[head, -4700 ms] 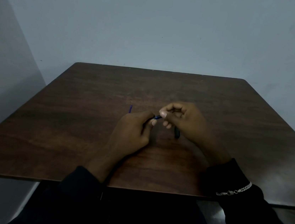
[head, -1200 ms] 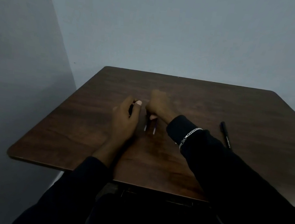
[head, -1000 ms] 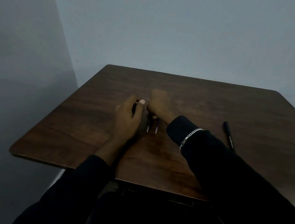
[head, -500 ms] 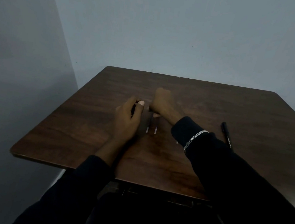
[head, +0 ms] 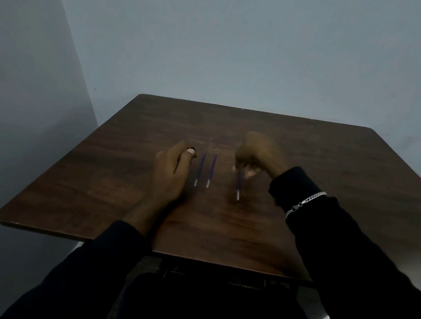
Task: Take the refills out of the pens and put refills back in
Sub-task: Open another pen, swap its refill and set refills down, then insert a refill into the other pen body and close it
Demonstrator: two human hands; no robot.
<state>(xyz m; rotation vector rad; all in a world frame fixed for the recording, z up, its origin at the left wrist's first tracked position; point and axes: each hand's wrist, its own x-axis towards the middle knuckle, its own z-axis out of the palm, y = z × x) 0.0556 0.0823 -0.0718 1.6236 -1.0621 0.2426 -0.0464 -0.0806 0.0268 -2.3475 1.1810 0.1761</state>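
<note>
Blue refill (head: 238,182) pinched in blurred right hand (head: 256,155), newly lifted off the pair; two refills (head: 205,169) remain parallel on wooden table (head: 334,174). Left hand (head: 172,172) closed around what is probably a pen barrel (head: 192,148). Reinsertion likely next.

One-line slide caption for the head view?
Right hand lifts a blue refill beside two lying on the table; left hand grips something dark.

Two blue refills (head: 205,169) are laid parallel on the desk (head: 334,174); a third refill (head: 238,186) is pinched by the right hand (head: 257,157); a dark pen barrel (head: 192,148) is enclosed by the left hand (head: 170,173).
</note>
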